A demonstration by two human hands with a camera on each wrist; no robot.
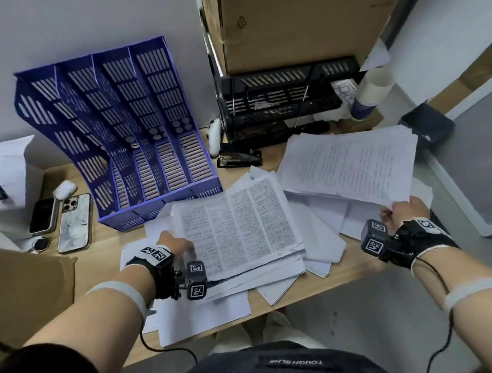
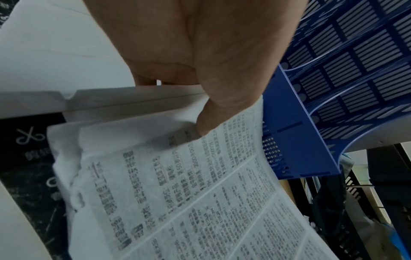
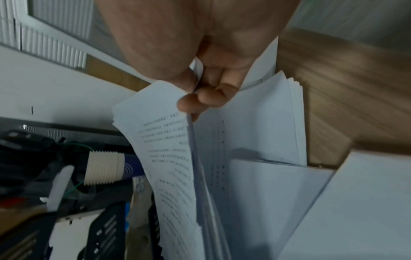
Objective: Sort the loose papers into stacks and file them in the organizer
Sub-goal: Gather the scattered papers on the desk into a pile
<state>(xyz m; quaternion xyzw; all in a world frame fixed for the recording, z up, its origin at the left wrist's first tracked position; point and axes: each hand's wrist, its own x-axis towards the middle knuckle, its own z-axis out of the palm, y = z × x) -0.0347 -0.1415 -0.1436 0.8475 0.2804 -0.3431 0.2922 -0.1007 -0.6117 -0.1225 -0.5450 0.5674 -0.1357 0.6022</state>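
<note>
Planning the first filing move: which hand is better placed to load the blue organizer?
Left. The left hand pinches the column-printed stack right beside the blue organizer; the right hand holds papers farther away.

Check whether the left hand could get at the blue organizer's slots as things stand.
Probably yes: the blue organizer stands just beyond the left hand, slots open toward it with nothing between. The hand would first have to release or carry the printed stack it pinches.

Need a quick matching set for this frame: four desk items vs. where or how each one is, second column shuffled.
1. blue organizer
2. stapler
3. right hand
4. left hand

a. grips a sheaf of single-column pages
b. slots empty
c. thumb on the three-column page
d. in front of the black tray

Pairs: 1-b, 2-d, 3-a, 4-c
</note>
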